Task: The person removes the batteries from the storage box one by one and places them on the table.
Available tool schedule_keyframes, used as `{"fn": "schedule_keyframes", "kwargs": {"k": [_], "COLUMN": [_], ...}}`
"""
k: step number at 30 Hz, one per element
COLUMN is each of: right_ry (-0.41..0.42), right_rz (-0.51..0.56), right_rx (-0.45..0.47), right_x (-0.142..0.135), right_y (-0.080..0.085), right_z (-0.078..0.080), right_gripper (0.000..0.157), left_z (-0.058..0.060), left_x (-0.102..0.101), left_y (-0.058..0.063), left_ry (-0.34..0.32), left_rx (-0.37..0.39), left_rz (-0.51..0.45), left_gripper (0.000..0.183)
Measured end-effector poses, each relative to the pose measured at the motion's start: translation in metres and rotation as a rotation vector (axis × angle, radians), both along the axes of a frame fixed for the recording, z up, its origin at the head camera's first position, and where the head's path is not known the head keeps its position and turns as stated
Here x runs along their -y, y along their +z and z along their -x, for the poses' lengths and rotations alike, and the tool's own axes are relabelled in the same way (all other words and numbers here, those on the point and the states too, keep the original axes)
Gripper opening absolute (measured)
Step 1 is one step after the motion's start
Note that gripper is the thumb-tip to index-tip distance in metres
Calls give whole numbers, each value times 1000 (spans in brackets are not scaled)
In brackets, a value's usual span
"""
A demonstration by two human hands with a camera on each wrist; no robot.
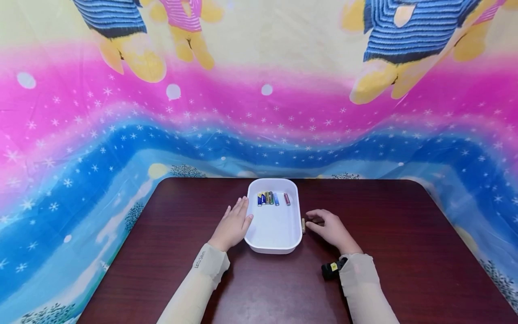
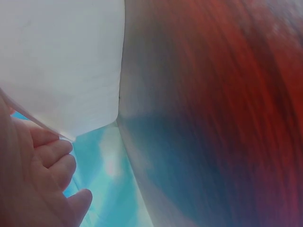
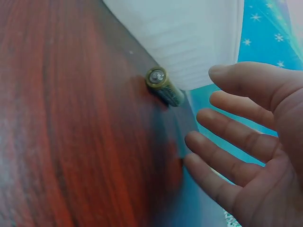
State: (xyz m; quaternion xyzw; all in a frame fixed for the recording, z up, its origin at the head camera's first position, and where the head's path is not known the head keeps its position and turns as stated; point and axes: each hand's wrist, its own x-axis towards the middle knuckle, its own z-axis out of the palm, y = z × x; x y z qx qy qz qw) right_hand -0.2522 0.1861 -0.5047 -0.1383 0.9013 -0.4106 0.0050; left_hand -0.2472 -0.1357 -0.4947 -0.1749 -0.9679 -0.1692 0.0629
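Observation:
A white tray (image 1: 273, 229) stands on the table. In its far part lie several batteries (image 1: 267, 198) side by side in a row, and a red battery (image 1: 287, 199) lies a little apart to the right. My left hand (image 1: 231, 225) rests against the tray's left rim with its fingers extended. Just outside the tray's right wall, a gold-ended battery (image 3: 163, 85) lies on the table. My right hand (image 1: 329, 228) is beside this battery, its fingers spread and gently bent, thumb apart. Nothing is between those fingers in the right wrist view.
The dark red-brown wooden table (image 1: 182, 202) has rounded far corners. Behind it hangs a colourful printed cloth (image 1: 259, 108) with snowflakes and bears. A black wrist camera (image 1: 331, 269) sits at the right sleeve.

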Motion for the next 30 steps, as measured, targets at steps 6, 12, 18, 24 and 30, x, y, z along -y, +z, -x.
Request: {"fn": "schedule_keyframes", "kwargs": {"k": [6, 12, 18, 24, 30], "right_ry": [-9, 6, 11, 4, -2], "right_rz": [4, -16, -22, -9, 21], "right_rx": [-4, -34, -58, -83, -122], "right_x": [1, 5, 9, 13, 20], "right_y": [8, 25, 38, 46, 56], "right_z": [-1, -5, -7, -6, -3], "right_gripper": [32, 31, 30, 29, 28], "left_z": [-1, -1, -2, -3, -2], "left_x": [0, -1, -1, -1, -1], "left_y": [0, 1, 1, 1, 1], "left_ry": [0, -3, 5, 6, 7], "left_rx": [-3, 3, 11, 13, 11], "left_rz": [3, 6, 10, 5, 6], "left_gripper": [60, 61, 60, 60, 60]}}
